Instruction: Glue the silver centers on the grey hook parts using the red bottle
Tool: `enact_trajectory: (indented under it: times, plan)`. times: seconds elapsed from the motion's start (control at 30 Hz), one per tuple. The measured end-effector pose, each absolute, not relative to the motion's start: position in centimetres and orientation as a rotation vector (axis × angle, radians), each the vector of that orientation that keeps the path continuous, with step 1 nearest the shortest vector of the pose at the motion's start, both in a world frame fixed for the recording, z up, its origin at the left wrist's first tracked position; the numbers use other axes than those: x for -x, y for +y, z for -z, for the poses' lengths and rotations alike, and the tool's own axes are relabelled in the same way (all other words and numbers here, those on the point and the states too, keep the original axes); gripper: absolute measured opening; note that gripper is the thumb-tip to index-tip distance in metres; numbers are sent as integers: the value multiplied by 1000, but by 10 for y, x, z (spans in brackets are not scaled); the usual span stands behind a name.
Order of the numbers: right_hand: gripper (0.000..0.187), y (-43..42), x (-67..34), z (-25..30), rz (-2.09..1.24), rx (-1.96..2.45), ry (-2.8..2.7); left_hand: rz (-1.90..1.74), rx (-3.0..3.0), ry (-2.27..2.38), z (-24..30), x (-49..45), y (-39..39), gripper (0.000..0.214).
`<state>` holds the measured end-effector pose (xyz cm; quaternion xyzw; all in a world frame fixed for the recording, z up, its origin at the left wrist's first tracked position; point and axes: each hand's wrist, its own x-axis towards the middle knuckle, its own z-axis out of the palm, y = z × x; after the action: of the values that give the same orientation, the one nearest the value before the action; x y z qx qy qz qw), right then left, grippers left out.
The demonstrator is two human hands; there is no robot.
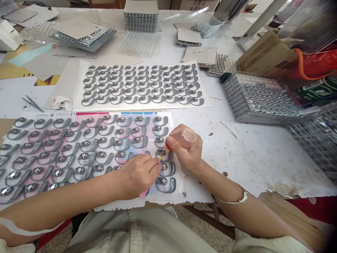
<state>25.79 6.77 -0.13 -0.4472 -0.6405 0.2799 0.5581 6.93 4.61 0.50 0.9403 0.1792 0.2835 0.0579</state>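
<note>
In my right hand (188, 149) is a clear plastic squeeze bottle (188, 135), its red tip (169, 144) pointing left and down. My left hand (139, 172) pinches a thin stick (160, 158) with a yellowish end; something pink shows below that palm. Both tips come together over a grey curved band with a round faceted stone (162, 152) in the rightmost column. Whether either tip touches it, I cannot tell. Rows of the same grey bands lie on a printed sheet (172, 123), some hidden under my left hand and forearm.
Behind is a white board (76, 100) with more rows of grey bands. Tweezers (33, 102) and crumpled tissue (61, 103) lie at left. Clear trays of stones (263, 100) stack at right, beside a cardboard box (265, 52). More trays (141, 17) stand at the back.
</note>
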Motion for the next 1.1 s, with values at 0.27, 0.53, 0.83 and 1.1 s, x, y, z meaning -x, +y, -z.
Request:
enact_trajectory:
  times: [0.27, 0.53, 0.83, 1.1]
  plan:
    - [26, 68, -262, 0, -612, 1037, -1479, -778, -2899, 533, -4, -68, 46, 30]
    - [27, 69, -262, 4, -615, 1058, -1518, -808, -2904, 522, -5, -69, 46, 32]
    - [25, 69, -260, 3, -602, 1049, -1542, -701, -2925, 461, -4, -65, 47, 29]
    - [17, 69, -260, 4, -561, 972, -1566, -749, -2923, 485, -6, -67, 47, 30]
